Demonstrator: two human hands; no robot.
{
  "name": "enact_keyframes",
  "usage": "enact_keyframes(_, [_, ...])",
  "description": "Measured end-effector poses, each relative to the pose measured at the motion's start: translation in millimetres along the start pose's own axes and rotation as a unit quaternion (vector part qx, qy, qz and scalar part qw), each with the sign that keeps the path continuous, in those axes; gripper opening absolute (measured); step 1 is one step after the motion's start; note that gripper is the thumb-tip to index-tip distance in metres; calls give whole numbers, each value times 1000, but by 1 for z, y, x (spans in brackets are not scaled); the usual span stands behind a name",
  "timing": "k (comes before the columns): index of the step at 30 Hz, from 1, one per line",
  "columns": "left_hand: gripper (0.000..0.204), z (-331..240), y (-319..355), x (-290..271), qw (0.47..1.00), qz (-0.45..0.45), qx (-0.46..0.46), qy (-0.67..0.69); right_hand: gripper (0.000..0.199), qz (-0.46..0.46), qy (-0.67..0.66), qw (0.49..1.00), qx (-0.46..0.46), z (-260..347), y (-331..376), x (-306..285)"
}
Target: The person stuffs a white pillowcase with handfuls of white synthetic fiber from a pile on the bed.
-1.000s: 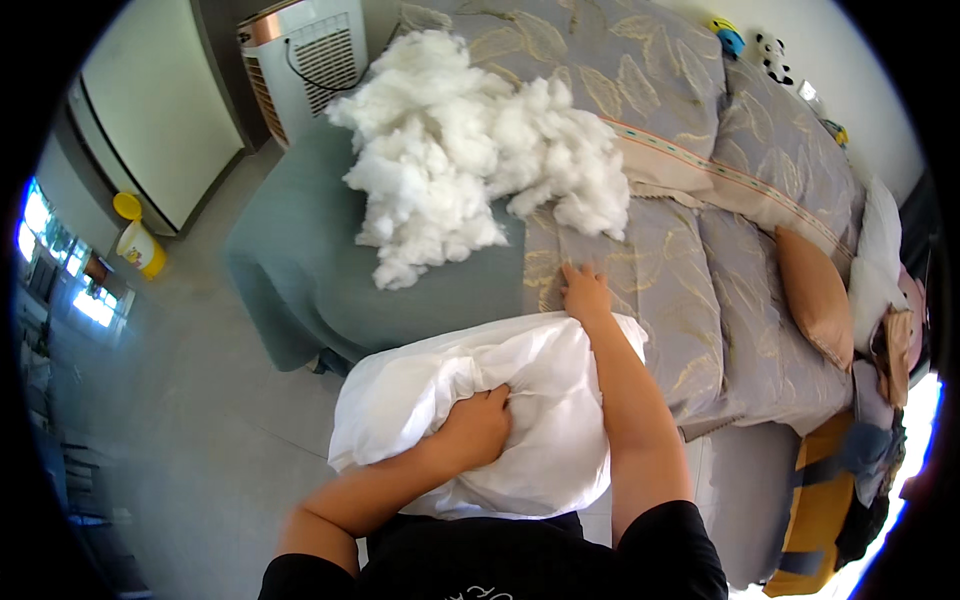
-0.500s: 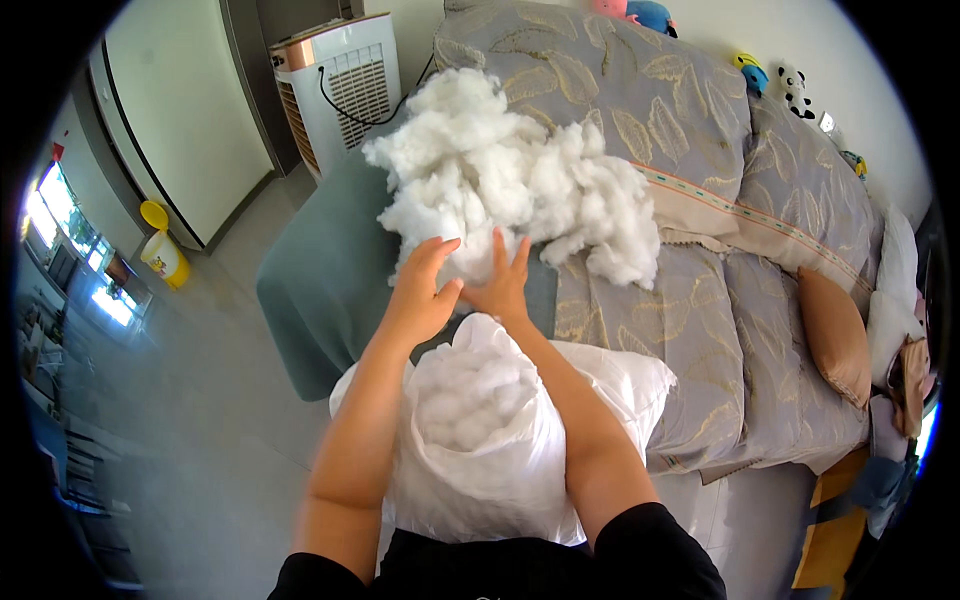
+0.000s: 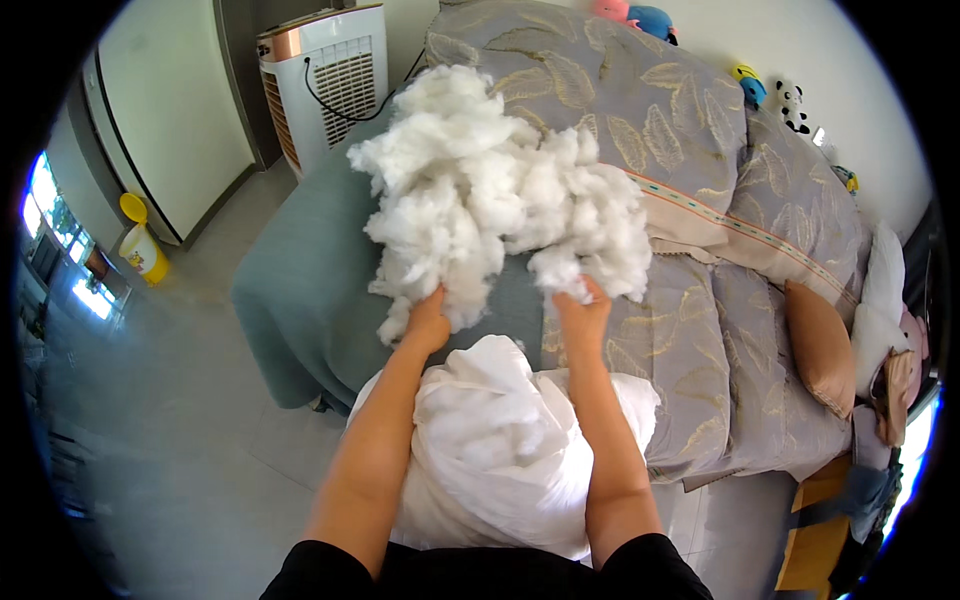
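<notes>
A big heap of fluffy white fibre stuffing (image 3: 450,190) lies on the sofa, partly over a grey-green cover. My left hand (image 3: 430,325) is closed on the near left part of the heap, its fingertips sunk in the fluff. Over at the heap's near right edge, my right hand (image 3: 582,303) pinches a tuft of the same stuffing between thumb and fingers. Between my forearms, against my body, rests a white fabric bag (image 3: 500,490). Its mouth gapes upward and shows more stuffing inside.
The sofa (image 3: 690,340) has a grey leaf-patterned cover, and the grey-green cover (image 3: 300,290) drapes over its left end. A brown cushion (image 3: 818,345) leans at the right. An air cooler (image 3: 325,90) stands behind on the left, with a yellow-and-white bin (image 3: 145,255) farther left.
My hands were close together at the heap's near edge. They have moved apart, left hand into the left part, right hand to the right, each now gripping stuffing. The view has shifted slightly.
</notes>
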State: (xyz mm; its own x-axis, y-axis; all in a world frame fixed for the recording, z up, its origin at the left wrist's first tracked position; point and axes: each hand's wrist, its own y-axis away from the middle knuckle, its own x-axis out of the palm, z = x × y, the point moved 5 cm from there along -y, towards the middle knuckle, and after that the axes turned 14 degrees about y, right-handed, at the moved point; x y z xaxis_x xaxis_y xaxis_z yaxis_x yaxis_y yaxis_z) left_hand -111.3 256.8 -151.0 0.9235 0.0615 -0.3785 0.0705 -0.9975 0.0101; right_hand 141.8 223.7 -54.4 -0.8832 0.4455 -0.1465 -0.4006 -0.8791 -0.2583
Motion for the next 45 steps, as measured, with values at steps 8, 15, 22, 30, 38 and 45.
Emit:
enact_keyframes(8, [52, -119, 65, -45, 994, 35, 93, 44, 32, 112, -76, 991, 10, 117, 33, -27])
enact_keyframes(15, [30, -206, 161, -30, 915, -77, 287, 272, 30, 51, 165, 915, -364, 146, 99, -1])
enact_keyframes(22, [21, -192, 168, -62, 854, -45, 99, 509, 29, 121, -27, 992, -37, 148, 95, -47])
enact_keyframes(30, [22, -195, 208, -29, 844, 74, 52, 528, 21, 152, -44, 976, -151, 152, 132, -27])
enact_keyframes(38, [20, -187, 211, -62, 905, 87, 80, 409, 22, 238, -25, 970, -44, 153, 130, -53])
enact_keyframes(45, [22, -127, 244, -12, 872, 316, 271, -257, 27, 383, 397, 706, -444, 100, 210, -50])
